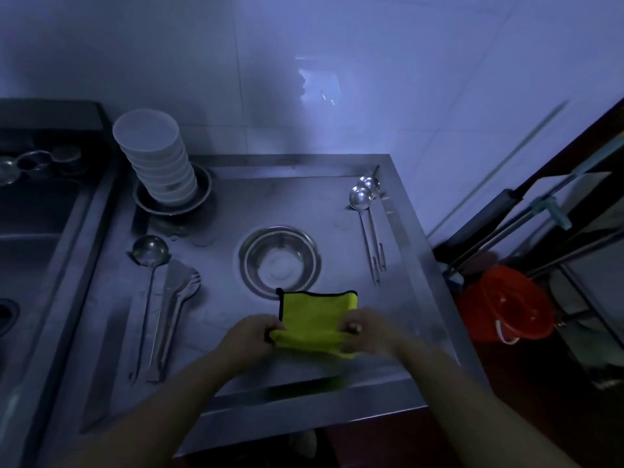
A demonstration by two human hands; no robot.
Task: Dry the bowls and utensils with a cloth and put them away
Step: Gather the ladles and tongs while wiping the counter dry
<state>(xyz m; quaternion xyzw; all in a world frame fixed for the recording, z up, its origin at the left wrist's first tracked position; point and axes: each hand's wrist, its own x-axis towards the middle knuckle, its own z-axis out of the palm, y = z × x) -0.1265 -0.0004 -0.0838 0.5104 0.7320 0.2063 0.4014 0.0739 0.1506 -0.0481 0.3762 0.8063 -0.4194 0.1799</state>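
A yellow cloth (315,320) with a black hem lies folded near the front of the steel counter (415,298). My left hand (248,339) pinches its left edge and my right hand (366,331) grips its right edge. Just behind the cloth stands a steel bowl (279,261), upright. A tall stack of white bowls (158,160) sits in a steel dish (202,197) at the back left. One ladle (148,255) and tongs (174,309) lie at the left. Two more ladles (366,224) lie at the right.
A dark sink (30,238) with small steel cups (33,163) lies at the far left. A tiled wall (304,62) rises behind the counter. To the right, below the counter, stand a red bucket (503,305) and a rack with long handles (557,224).
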